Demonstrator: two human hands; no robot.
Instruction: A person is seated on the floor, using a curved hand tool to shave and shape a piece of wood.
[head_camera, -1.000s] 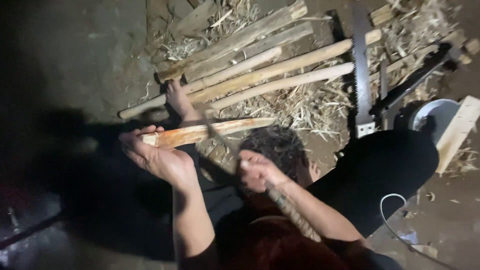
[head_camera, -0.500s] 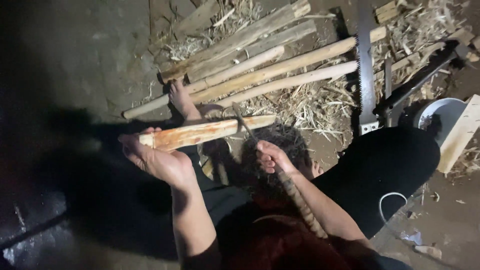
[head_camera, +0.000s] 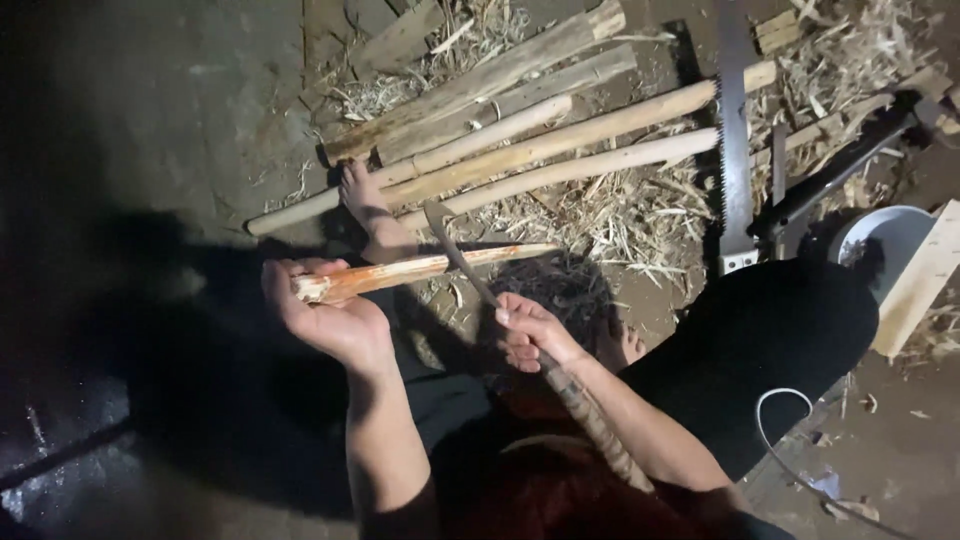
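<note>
My left hand (head_camera: 335, 318) grips the thick end of a short, partly peeled wooden stick (head_camera: 420, 268), held level with its thin tip pointing right. My right hand (head_camera: 530, 335) is closed on the handle of a long curved blade (head_camera: 455, 250), whose edge rests across the top of the stick near its middle. The handle runs back under my right forearm. A bare foot (head_camera: 365, 205) rests on the ground just beyond the stick.
Several long peeled poles (head_camera: 540, 135) lie side by side on the dirt floor among wood shavings (head_camera: 640, 215). A hand saw (head_camera: 735, 130) lies to their right, with a white bowl (head_camera: 890, 245) and a plank (head_camera: 925, 280) further right. My black-clad knee (head_camera: 770, 340) is at right.
My right hand has swung the blade up from below the stick and now lays it across the stick's top. The stick has tilted slightly and stays in my left hand.
</note>
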